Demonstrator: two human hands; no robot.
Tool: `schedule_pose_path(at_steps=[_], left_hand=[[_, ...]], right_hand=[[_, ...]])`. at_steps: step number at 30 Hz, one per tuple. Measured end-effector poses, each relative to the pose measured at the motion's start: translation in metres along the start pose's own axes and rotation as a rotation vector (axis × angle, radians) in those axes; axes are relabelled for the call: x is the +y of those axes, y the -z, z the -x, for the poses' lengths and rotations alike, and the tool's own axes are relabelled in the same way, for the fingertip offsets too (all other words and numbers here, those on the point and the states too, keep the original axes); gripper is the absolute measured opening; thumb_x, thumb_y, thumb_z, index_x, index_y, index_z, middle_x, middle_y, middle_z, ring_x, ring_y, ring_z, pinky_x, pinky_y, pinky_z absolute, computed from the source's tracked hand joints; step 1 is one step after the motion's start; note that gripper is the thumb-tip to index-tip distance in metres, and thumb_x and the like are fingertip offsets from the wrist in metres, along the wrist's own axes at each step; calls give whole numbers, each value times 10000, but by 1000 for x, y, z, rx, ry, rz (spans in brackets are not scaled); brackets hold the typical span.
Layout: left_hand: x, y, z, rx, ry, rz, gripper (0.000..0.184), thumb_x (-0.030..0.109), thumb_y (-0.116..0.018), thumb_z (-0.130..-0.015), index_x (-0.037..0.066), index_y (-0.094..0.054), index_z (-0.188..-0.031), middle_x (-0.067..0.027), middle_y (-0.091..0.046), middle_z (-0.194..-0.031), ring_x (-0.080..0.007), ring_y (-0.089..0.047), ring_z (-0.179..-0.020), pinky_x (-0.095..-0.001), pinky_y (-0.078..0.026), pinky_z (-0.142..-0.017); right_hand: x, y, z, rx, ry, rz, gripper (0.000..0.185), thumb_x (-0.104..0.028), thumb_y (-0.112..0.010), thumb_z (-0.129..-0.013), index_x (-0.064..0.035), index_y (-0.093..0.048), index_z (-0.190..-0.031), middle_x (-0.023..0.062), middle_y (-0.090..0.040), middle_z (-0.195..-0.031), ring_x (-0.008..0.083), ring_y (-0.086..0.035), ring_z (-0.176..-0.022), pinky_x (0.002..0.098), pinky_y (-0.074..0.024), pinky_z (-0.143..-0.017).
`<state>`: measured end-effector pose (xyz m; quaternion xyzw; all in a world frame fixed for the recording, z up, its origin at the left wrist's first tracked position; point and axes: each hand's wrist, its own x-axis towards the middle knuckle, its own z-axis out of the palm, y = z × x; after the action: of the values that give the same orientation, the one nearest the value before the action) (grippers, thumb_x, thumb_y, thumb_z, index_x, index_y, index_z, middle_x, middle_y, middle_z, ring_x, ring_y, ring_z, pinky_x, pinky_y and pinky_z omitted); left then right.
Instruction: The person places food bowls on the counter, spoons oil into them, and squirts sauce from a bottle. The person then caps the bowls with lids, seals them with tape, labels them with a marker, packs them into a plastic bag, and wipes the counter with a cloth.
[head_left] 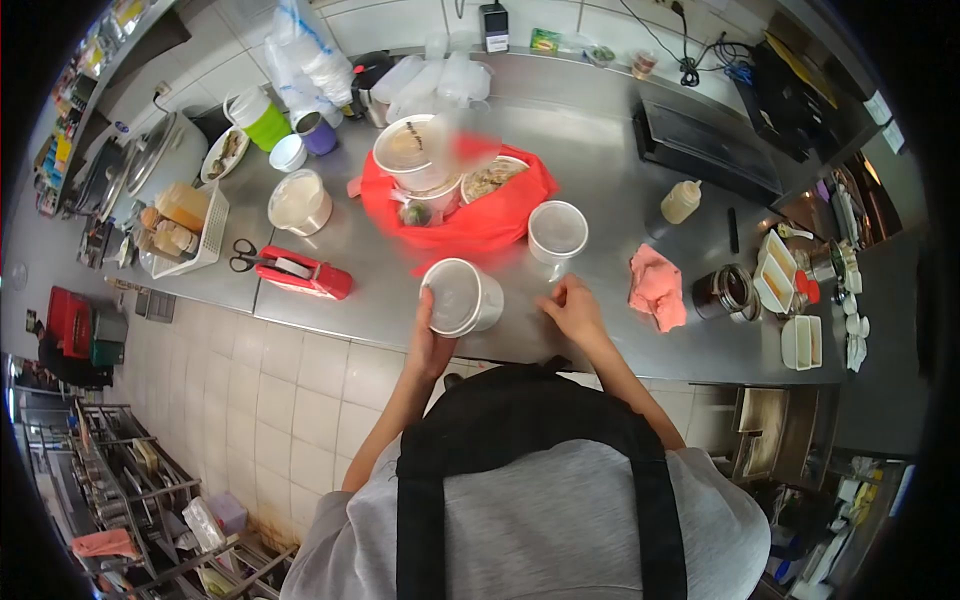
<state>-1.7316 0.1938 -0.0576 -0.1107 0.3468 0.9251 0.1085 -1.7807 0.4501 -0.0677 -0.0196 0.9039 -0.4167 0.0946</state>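
My left hand is closed around the side of a white round tub with a translucent lid, tilted at the counter's front edge. To its right, my right hand has its fingers curled together; whatever is in them, if anything, is hidden. Just beyond those fingers stands a smaller clear lidded tub. A red plastic bag, partly blurred, lies open farther back. Several food tubs sit in it, among them a tub with a marked lid and one with pale food.
On the left are a red tape dispenser with scissors, a white tub and a basket of bottles. A pink cloth, sauce bottle and dark jar stand right. Stacked plastic containers line the back.
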Motion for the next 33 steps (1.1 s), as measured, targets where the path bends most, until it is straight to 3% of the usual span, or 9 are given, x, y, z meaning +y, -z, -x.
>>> schedule_pose_path(at_steps=[3,5,11,14,18,21,23,28,33], left_hand=[[-1,-8,-10,-18,-74,-133,565,490,-392,-1008,76,-405,-1393,-76,-500,-1371,-211,-480,-1264,-405,-369,-1068],[-9,-21,-13,-41,-81,-199,554,479,-384,-1014,72,-407,-1389,-77,-507,-1363,-206,-487,-1257,-396,-372,-1066],[-28,-49,-20,-15,-58,-253,470,418,-465,-1005,46,-437,-1291,-100,-542,-1247,-203,-512,-1186,-379,-393,-1025],[-39,-35,-26,118,-82,-387,486,436,-485,-995,50,-432,-1285,-91,-546,-1206,-191,-508,-1151,-362,-387,-1009],[-58,-5,-29,328,-92,-703,528,459,-512,-980,60,-413,-1312,-82,-542,-1173,-175,-502,-1116,-341,-383,-989],[-65,1,-28,407,-72,-677,570,479,-573,-939,55,-438,-1296,-158,-488,-1238,-251,-460,-1186,-381,-375,-1011],[-75,6,-26,581,-210,-1138,600,494,-622,-891,47,-475,-1264,-219,-449,-1281,-331,-416,-1230,-438,-352,-1024],[-67,-1,-11,718,-311,-1258,608,477,-682,-831,54,-524,-1238,-314,-327,-1372,-457,-300,-1314,-505,-304,-1065],[-52,1,2,840,-453,-1289,480,344,-678,-864,69,-525,-1226,-300,-330,-1365,-432,-307,-1322,-478,-306,-1078]], right_hand=[[-39,-3,17,-79,-113,-695,580,-410,-750,-814,35,-530,-1114,132,-610,-973,191,-585,-841,338,-484,-739],[-60,-3,24,-145,-119,-710,727,-422,-684,-876,11,-377,-1373,140,-577,-1109,198,-575,-966,334,-467,-861],[-41,57,16,-417,9,-438,828,-463,-655,-881,11,-293,-1455,218,-507,-1284,243,-539,-1149,345,-440,-943],[-48,165,12,-314,48,-243,556,-339,-669,-872,-5,-546,-1299,98,-666,-1071,163,-616,-1027,295,-468,-903],[43,297,-59,455,42,-232,336,-358,-665,-885,-39,-709,-981,51,-703,-866,114,-642,-789,268,-497,-723],[216,383,-158,733,-28,551,351,-345,-555,-927,-23,-683,-980,171,-687,-1028,331,-660,-904,435,-500,-774],[361,416,-220,230,12,1369,296,-241,-592,-860,5,-659,-1010,251,-654,-1052,395,-618,-1027,468,-496,-834],[391,374,-217,115,-478,831,452,-220,-692,-787,25,-604,-1157,252,-623,-1164,401,-603,-1092,447,-496,-922],[381,357,-221,-51,-753,823,169,-113,-648,-779,13,-642,-667,127,-606,-555,230,-637,-577,392,-512,-600]])
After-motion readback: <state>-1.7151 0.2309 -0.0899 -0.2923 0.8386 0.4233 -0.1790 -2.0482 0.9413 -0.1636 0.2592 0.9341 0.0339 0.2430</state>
